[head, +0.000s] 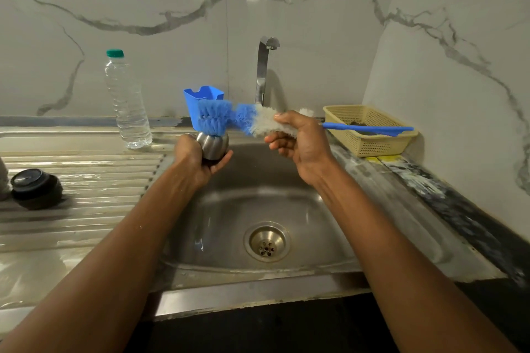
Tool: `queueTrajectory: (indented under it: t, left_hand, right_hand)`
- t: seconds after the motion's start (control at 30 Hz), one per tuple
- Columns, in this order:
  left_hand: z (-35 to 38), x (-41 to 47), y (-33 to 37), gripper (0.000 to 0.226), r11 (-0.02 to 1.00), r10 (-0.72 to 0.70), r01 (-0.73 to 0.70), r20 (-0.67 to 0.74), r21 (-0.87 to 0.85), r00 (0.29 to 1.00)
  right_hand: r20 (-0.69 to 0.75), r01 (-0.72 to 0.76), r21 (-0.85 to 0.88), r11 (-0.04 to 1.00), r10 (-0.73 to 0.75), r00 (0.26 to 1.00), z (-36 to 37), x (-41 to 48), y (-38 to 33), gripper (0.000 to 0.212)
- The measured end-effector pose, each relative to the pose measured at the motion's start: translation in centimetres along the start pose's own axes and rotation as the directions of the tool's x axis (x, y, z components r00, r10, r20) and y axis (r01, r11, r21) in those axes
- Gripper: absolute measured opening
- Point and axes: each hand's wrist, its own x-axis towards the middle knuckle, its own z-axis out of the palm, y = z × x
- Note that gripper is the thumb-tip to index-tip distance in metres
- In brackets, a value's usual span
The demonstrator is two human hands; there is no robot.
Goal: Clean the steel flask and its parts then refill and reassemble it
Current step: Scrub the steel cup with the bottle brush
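My left hand (198,157) grips a small rounded steel flask part (213,145) above the sink's far left corner. A long bottle brush (243,122) with blue and white bristles lies level above it; its blue tip is bent down onto the steel part. My right hand (298,143) holds the brush by its white bristles, and the blue handle (370,128) sticks out to the right. A black flask lid (35,188) lies on the ribbed drainboard at the far left. The flask body is not clearly visible.
A steel sink (315,209) with a round drain (266,242) lies below my hands, its tap (265,66) behind, not running. A clear water bottle (127,100) with a green cap stands back left. A blue plastic holder (205,100) and a yellow basket (370,129) sit behind.
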Motion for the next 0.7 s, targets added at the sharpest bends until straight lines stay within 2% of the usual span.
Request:
queueTrajectory:
  t: [0.1, 0.23, 0.37, 0.47, 0.6, 0.7]
  left_hand:
    - [-0.05, 0.07, -0.08, 0.039, 1.0, 0.007, -0.007, 0.004, 0.002, 1.0]
    - [0.04, 0.0, -0.07, 0.038, 1.0, 0.0, 0.0, -0.002, 0.003, 1.0]
    - [-0.01, 0.04, 0.05, 0.037, 1.0, 0.003, -0.003, -0.001, 0.0, 1.0]
    - [-0.01, 0.08, -0.05, 0.036, 1.0, 0.002, -0.002, 0.0, 0.011, 1.0]
    - [-0.1, 0.02, 0.05, 0.033, 1.0, -0.005, 0.005, -0.004, 0.001, 1.0]
    - [-0.04, -0.04, 0.06, 0.034, 1.0, -0.006, 0.006, -0.001, 0.0, 1.0]
  right_hand:
    - [-0.043, 0.005, 0.011, 1.0, -0.004, 0.999, -0.54, 0.02, 0.05, 0.011]
    - [0.012, -0.011, -0.01, 1.0, 0.011, 1.0, -0.29, -0.02, 0.29, 0.011]
    - [-0.039, 0.008, 0.012, 1.0, -0.008, 0.999, -0.61, 0.19, 0.06, 0.011]
    - [-0.005, -0.006, -0.026, 1.0, 0.006, 1.0, -0.73, 0.11, 0.24, 0.013]
    - [-0.066, 0.005, 0.009, 1.0, -0.004, 0.998, -1.19, 0.34, -0.44, 0.01]
    - [0.002, -0.007, -0.047, 0.999, 0.007, 1.0, -0.81, 0.13, 0.09, 0.011]
